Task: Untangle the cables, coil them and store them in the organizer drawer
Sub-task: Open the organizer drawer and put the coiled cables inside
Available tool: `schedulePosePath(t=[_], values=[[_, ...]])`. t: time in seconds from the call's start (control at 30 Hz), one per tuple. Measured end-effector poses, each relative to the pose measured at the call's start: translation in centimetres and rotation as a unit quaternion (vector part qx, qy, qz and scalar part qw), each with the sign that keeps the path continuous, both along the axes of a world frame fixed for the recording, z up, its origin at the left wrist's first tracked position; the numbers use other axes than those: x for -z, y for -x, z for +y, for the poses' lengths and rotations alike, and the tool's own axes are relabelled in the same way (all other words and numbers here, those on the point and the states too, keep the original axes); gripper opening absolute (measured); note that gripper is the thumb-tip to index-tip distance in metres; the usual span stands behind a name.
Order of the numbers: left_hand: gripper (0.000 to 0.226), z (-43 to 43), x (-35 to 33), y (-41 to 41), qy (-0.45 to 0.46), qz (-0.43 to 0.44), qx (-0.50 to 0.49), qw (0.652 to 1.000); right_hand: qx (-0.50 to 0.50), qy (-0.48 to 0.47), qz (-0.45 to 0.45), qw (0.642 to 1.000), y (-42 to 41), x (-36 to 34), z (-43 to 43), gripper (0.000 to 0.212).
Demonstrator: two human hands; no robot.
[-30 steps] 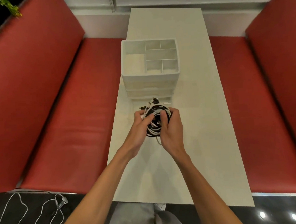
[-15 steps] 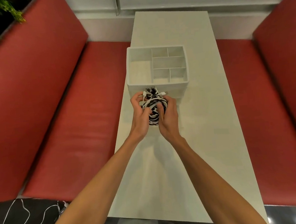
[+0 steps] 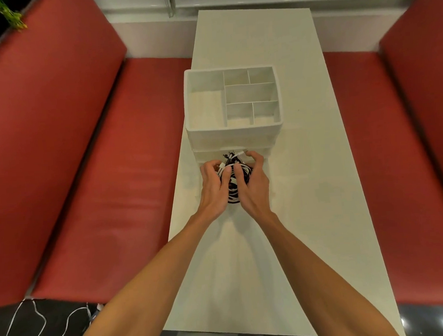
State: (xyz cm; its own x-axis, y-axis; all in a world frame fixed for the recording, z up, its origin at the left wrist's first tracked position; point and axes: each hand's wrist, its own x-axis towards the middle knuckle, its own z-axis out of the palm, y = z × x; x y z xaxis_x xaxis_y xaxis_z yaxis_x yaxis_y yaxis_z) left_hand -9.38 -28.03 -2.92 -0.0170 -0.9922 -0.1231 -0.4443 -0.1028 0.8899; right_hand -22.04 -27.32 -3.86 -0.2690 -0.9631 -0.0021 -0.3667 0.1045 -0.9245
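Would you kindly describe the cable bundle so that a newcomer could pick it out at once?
Start at the long white table between the red benches, then find the white organizer on it. Just in front of its drawers, the left hand and right hand clasp the cable bundle: a tangle of black and white cords, the only dark thing on the table.

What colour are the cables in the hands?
Black and white cables, mixed together; head view.

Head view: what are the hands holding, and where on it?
Both hands, left and right, grip a tangled bundle of black and white cables by its opposite sides, just in front of the organizer.
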Motion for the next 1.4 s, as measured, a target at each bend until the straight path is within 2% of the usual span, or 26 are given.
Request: schedulePosePath(t=[0.1,0.2,0.47,0.8,1.0,1.17,1.27,1.4], values=[[0.038,-0.1,0.5,-0.5,-0.003,-0.041,0.012,0.999,-0.024,0.026,0.046,0.998,0.3,0.8,0.0,0.04],[0.035,-0.4,0.9,-1.2,0.005,-0.064,0.021,0.998,-0.029,0.012,0.097,0.995,0.6,1.7,0.0,0.033],[0.035,-0.8,0.7,-3.4,0.05,-0.121,0.077,0.988,-0.03,-0.029,0.117,0.992,0.5,2.0,-0.6,0.037],[0.029,-1.1,1.7,-3.6,0.087,-0.157,0.081,0.98,-0.018,-0.182,0.113,0.977,1.0,2.2,-2.6,0.048],[0.033,-1.3,2.2,-3.2,0.087,-0.186,0.1,0.974,0.024,-0.241,0.169,0.955,0.3,1.7,-2.8,0.043],[0.051,-1.0,2.3,-2.5,0.104,-0.195,0.126,0.967,0.008,-0.255,0.238,0.937,0.6,0.7,-2.9,0.044],[0.048,-1.4,2.9,-2.0,0.142,-0.254,0.176,0.94,0.005,-0.281,0.234,0.931,0.4,0.2,-3.3,0.049],[0.055,-1.5,2.5,-1.0,0.063,-0.323,0.211,0.921,0.002,-0.312,0.157,0.937,0.4,0.2,-3.8,0.048]])
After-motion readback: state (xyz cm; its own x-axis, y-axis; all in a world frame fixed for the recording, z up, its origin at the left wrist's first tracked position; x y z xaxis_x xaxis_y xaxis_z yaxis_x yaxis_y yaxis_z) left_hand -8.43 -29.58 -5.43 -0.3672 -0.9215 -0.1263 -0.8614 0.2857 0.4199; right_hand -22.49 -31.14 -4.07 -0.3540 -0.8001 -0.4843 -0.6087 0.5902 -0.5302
